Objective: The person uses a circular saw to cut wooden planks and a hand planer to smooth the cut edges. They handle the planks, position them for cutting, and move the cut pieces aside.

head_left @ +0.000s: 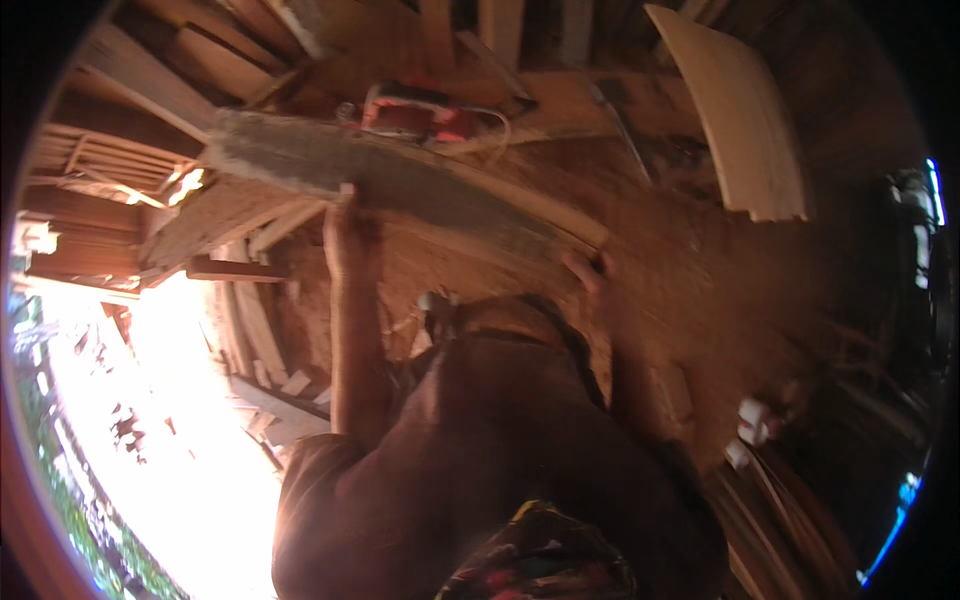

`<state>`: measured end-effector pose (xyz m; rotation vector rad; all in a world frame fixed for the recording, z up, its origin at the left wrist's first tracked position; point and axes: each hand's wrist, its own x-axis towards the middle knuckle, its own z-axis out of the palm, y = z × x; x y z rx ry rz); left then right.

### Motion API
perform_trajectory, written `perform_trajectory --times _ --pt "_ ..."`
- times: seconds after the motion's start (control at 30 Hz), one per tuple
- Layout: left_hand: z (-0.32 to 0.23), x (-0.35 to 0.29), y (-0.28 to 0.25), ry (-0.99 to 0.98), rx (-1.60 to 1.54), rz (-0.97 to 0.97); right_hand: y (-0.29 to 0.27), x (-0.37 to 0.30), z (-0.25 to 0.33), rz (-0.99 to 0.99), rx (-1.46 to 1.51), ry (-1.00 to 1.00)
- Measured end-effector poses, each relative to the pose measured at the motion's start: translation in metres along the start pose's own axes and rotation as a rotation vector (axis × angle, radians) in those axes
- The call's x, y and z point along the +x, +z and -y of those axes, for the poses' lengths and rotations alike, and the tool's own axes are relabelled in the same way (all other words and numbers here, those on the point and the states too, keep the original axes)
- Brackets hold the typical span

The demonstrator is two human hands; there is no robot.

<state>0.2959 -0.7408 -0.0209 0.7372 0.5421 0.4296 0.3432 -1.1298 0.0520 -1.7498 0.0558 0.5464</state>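
A long, rough wooden plank [440,195] lies slantwise in front of my body, its far-left end higher in the view. My left hand [347,205] grips its near edge left of the middle, with the fingers partly hidden beneath the wood. At the plank's right end, my right hand [588,272] is closed on the edge, somewhat blurred. Just beyond the plank sits a red power tool [415,115] with a pale cord; its exact kind is unclear.
A wide pale board [738,120] leans at the far right. Near it lies a long thin tool [622,130] on the brown, dusty ground [690,290]. Stacked timber [140,80] crowds the far left, and more boards [775,510] lie at the lower right. Bright daylight floods the left.
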Motion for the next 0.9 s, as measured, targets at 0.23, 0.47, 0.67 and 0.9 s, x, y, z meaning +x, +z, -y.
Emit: perform_trajectory --times 0.23,0.47,0.67,0.9 --pt "0.029 -0.025 0.119 0.071 0.020 0.118 -0.064 0.019 -0.083 -0.019 -0.129 0.085" --pt "0.046 -0.051 0.243 0.298 0.336 0.335 -0.125 0.030 -0.182 -0.029 -0.370 -0.210" --pt "0.048 -0.090 0.318 0.432 0.915 0.503 -0.184 -0.037 -0.048 -0.284 -0.285 -0.292" --pt "0.096 -0.125 0.367 0.467 1.237 0.951 -0.226 -0.095 0.068 -0.668 -0.399 -0.708"
